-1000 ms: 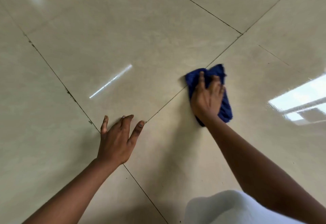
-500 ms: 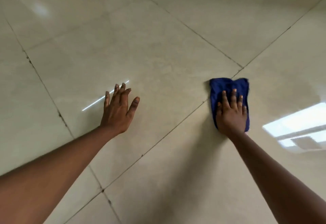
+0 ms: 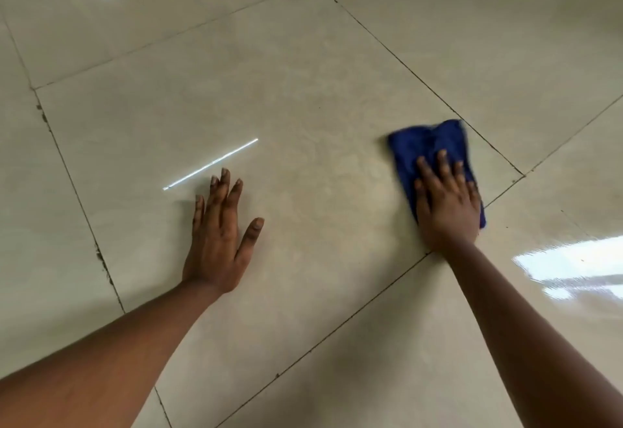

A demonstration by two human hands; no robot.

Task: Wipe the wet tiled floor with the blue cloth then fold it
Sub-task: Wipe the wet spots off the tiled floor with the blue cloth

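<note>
Both hands flat: right hand (image 3: 446,205) fingers (image 3: 442,166) press blue cloth (image 3: 426,144).

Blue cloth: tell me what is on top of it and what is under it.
The right hand lies flat on the blue cloth, fingers spread. Beneath is the tiled floor; the patch it covers is hidden.

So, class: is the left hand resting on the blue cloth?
No, the left hand lies flat on bare tile; the right hand presses the blue cloth.
</note>
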